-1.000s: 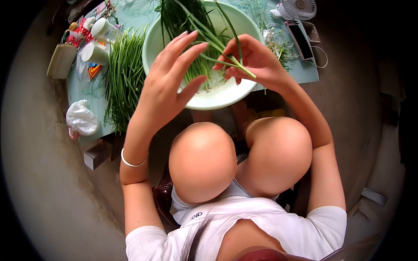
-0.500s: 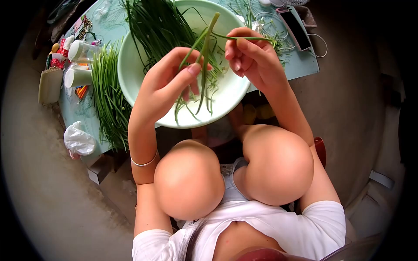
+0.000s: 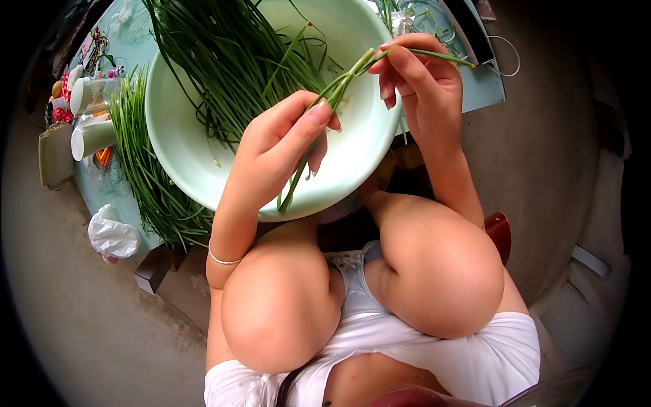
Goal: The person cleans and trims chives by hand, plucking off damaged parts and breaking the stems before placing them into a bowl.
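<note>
My left hand (image 3: 288,139) pinches a few green stalks (image 3: 347,78) over the near part of a pale green basin (image 3: 359,180); their pale ends point up and right. At the basin's right rim, my right hand (image 3: 424,81) closes thumb and finger on a thin green stem (image 3: 444,57), which reaches right past the fingers and touches the stalks' ends. A large bunch of long dark green leaves (image 3: 224,61) lies inside the basin. Left of the basin, a second bunch of green stalks (image 3: 146,163) rests on the table.
On the table's (image 3: 115,193) left side are two pale cups (image 3: 91,138), a crumpled white plastic bag (image 3: 112,234) and small red items (image 3: 61,114). A phone (image 3: 468,27) with a white cable lies at the back right. My knees are below the basin.
The view has shifted, so the basin appears larger and further left. My left hand has gone from spread fingers to pinching stalks. My right hand now holds a single stem rather than the stalks.
</note>
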A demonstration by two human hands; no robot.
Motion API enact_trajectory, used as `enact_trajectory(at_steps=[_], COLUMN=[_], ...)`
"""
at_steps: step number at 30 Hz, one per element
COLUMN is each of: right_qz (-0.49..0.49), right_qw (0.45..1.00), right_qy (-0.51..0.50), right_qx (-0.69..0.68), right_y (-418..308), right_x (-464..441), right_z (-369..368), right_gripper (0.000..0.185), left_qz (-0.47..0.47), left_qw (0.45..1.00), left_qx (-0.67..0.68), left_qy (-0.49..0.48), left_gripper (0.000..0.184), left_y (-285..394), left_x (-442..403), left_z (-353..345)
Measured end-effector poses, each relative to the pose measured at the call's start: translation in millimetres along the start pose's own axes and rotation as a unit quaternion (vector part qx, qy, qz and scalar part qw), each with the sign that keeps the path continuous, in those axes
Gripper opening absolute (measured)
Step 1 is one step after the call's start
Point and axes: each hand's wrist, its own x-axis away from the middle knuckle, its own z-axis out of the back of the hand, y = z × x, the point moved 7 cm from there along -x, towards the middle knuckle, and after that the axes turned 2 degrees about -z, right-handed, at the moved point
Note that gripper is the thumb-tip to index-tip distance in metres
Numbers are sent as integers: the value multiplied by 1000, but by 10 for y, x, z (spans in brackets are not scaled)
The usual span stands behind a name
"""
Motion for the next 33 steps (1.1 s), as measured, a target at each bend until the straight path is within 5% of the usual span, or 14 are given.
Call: enact_trajectory(at_steps=[13,17,19,22,26,29,32,33], right_qz=[79,19,-158,-113,-151,-148,-129,-129], right_qw=[991,978,902,970,971,978,984,985], right_qy=[106,135,69,-27,-166,-149,-123,-108], right_qx=[-17,157,395,214,80,16,9,29], right_y=[-182,-289,-99,-155,11,126,170,184], right_x=[-166,-265,-283,-137,59,75,84,81], right_z=[646,1146,1219,549,-255,-277,-236,-209], right_gripper=[15,21,23,22,16,12,12,12], left_qz=[39,44,55,52,98,-8,-135,-135], left_qw=[999,998,998,998,990,994,966,967], left_qx=[-12,-15,0,42,75,75,-201,-200], left_qy=[16,31,20,0,-74,-81,86,86], left_gripper=[28,30,31,32,30,25,21,21], left_y=[-67,-75,-86,-68,-127,-73,15,14], left_x=[0,-7,-13,-10,15,-7,-35,-44], left_z=[47,81,82,33,-51,-109,-9,5])
